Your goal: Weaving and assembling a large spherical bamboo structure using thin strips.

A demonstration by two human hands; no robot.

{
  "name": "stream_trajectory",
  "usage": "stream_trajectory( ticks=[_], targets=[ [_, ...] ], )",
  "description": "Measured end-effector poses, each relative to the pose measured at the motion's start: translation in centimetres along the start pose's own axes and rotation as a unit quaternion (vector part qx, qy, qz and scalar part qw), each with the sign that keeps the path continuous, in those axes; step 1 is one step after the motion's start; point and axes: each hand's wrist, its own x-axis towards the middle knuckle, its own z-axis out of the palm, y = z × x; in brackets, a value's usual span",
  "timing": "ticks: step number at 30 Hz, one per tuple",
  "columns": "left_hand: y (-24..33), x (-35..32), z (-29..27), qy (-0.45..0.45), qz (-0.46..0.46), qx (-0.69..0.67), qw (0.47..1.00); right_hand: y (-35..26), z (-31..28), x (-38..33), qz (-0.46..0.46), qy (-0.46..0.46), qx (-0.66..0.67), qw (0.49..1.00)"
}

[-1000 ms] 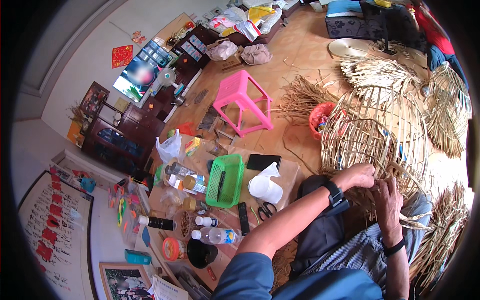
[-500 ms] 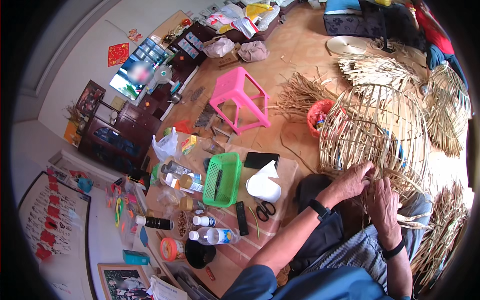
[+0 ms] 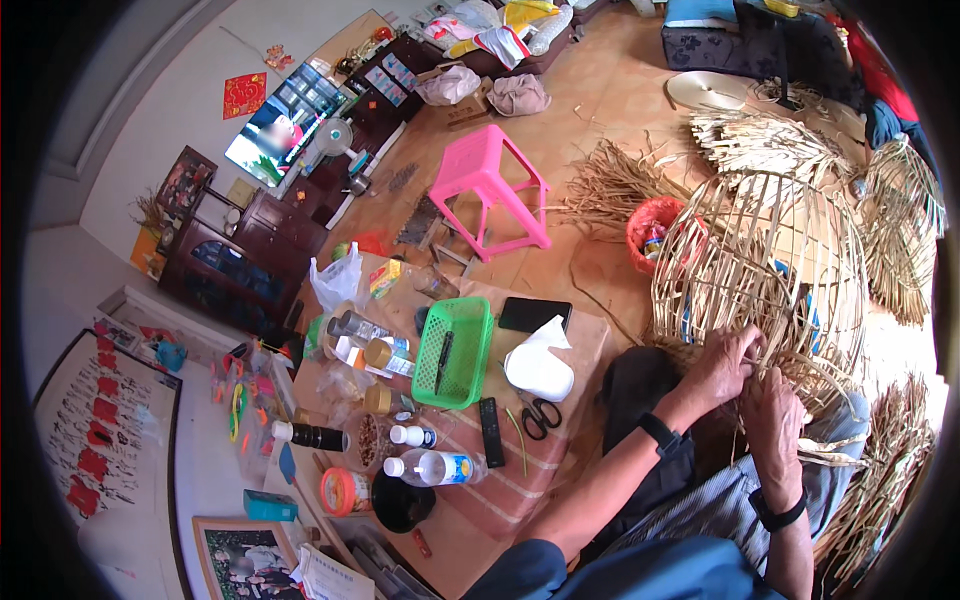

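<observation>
A large open-frame woven basket [image 3: 757, 272] of pale dried strips leans on my lap at the right. At its near rim my left hand [image 3: 722, 368] is closed, fingers pinching a dried strip against the weave. Just below and to the right, my right hand [image 3: 774, 412] is closed too, its thumb and fingers gripping strips at the same rim. Loose strip ends [image 3: 832, 452] stick out beside the right hand, over my knee. The fingertips of both hands are partly hidden by the strips and each other.
Left of my legs stands a low table with a green plastic basket [image 3: 452, 355], black scissors [image 3: 541, 420], a paper roll [image 3: 538, 372] and several bottles. Beyond are a pink stool [image 3: 485, 190], a red bin [image 3: 650, 232] and bundles of dried strips [image 3: 768, 143]. Someone in red sits at the far right.
The view has shifted slightly, so the room's things sit a little differently. Both hands stay at the basket's rim, the fingers slightly repositioned on the strips.
</observation>
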Motion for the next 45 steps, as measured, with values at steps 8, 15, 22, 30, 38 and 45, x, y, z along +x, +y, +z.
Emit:
stream_trajectory(
  ticks=[8, 15, 22, 30, 38, 45],
  targets=[
    [-0.3, 0.4, -1.2, 0.002, 0.031, -0.059, 0.998, -0.1, -2.7, 2.4, -0.207, 0.019, -0.03, 0.978],
    [-0.9, 0.4, -1.7, -0.043, 0.015, -0.062, 0.997, 0.8, -0.6, 0.2, -0.039, 0.026, 0.113, 0.992],
    [-0.6, 0.7, -1.6, -0.057, -0.017, -0.062, 0.996, 0.4, -3.3, -0.6, -0.132, 0.016, 0.024, 0.991],
    [-1.0, 0.9, -1.6, -0.07, -0.054, -0.08, 0.993, 1.8, -1.5, 0.0, 0.034, -0.074, 0.39, 0.917],
    [-0.2, 0.7, -1.6, -0.071, -0.043, -0.061, 0.995, 1.4, -4.5, -3.1, 0.046, -0.138, 0.363, 0.921],
    [-0.9, 1.0, -1.8, -0.076, -0.051, -0.07, 0.993, 0.6, -7.3, -4.3, -0.087, -0.138, 0.233, 0.959]
  ],
)
